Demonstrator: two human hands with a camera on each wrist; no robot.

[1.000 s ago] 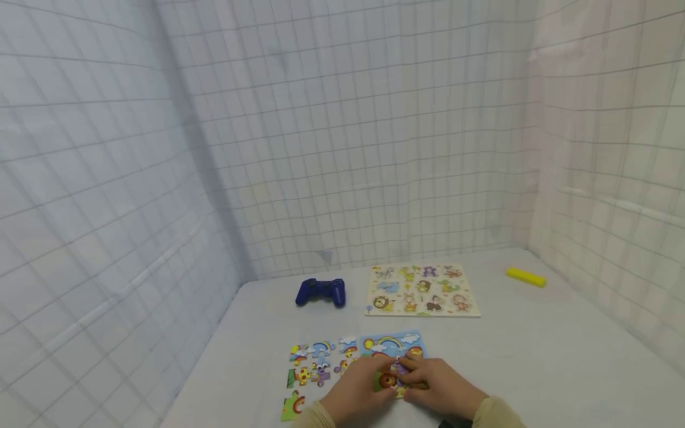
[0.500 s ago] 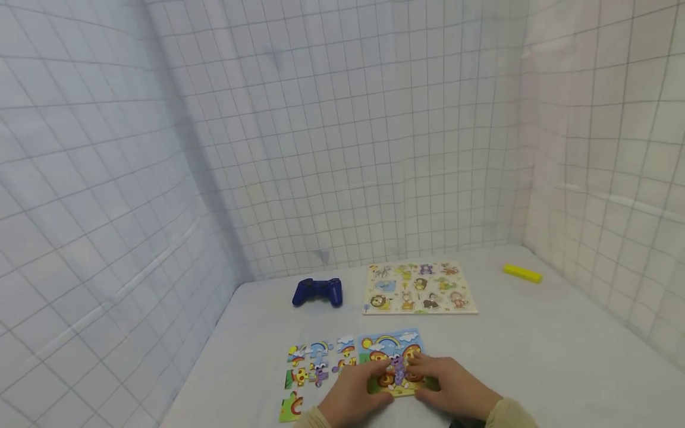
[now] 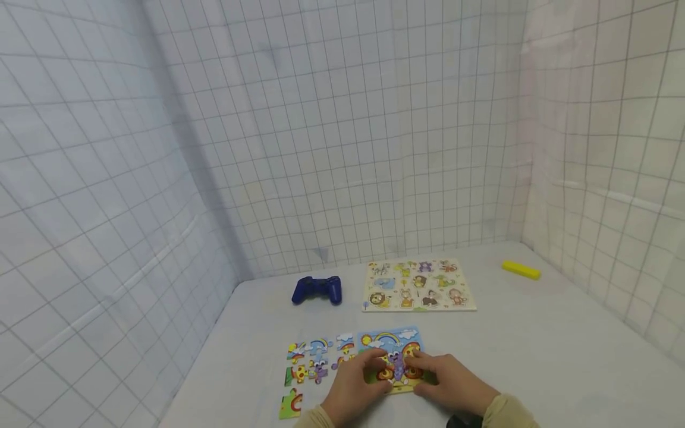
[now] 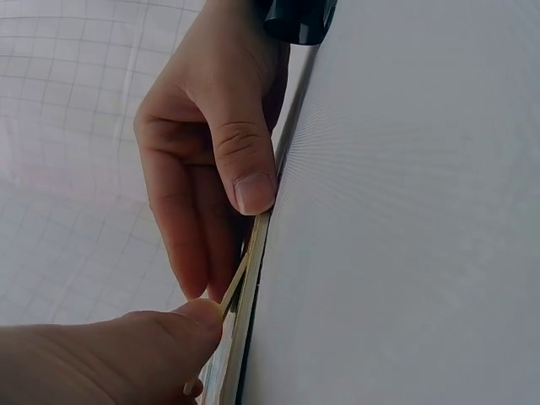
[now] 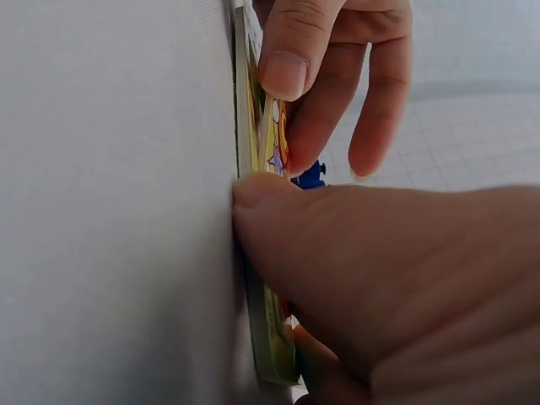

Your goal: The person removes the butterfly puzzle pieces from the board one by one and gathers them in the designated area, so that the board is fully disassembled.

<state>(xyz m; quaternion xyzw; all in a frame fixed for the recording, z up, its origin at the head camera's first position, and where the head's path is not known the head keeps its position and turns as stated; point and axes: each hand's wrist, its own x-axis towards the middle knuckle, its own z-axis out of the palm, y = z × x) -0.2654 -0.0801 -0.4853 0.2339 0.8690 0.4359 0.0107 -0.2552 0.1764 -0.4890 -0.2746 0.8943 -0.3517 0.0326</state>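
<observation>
A jigsaw board (image 3: 393, 340) with a rainbow and a purple butterfly lies on the table between both hands. My left hand (image 3: 352, 385), at the board's left side, pinches a thin puzzle piece (image 5: 275, 139) with purple and orange on it. In both wrist views this piece is tilted, one edge lifted off the board. My right hand (image 3: 453, 380) holds the board's right part, thumb at the near edge and fingers over the picture. Fingers hide much of the held piece. Left of the board, several loose puzzle pieces (image 3: 319, 371) lie spread, partly covered by my left hand.
Behind the hands lie a blue game controller (image 3: 317, 289) and a cream animal puzzle board (image 3: 419, 285). A yellow bar (image 3: 521, 270) sits at the far right. White gridded cloth (image 3: 332, 148) hangs around the back and sides of the table.
Over the last second my right hand has moved slightly right, away from the middle of the board, uncovering the butterfly picture. My left hand stays at the board's left side.
</observation>
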